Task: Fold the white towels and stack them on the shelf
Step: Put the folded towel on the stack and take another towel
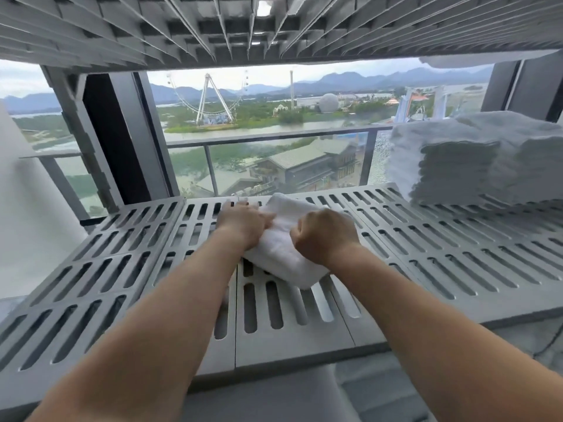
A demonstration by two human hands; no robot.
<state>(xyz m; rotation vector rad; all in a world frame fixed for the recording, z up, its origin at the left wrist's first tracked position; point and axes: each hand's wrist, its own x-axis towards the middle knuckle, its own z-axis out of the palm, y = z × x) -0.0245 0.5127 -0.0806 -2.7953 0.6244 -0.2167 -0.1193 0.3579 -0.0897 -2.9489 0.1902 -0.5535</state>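
Observation:
A folded white towel (283, 239) lies on the grey slotted shelf (457, 254), near its middle. My left hand (243, 223) rests on the towel's left side with its fingers laid across the cloth. My right hand (323, 236) is curled into a fist on the towel's right side; whether it pinches cloth is hidden. At the right end of the shelf stands a stack of folded white towels (475, 166), several high.
Another slotted shelf (182, 28) hangs close overhead. Behind the shelf is a window with a balcony railing (274, 138). A white wall or post (27, 208) bounds the left side. The shelf's left half is bare slats.

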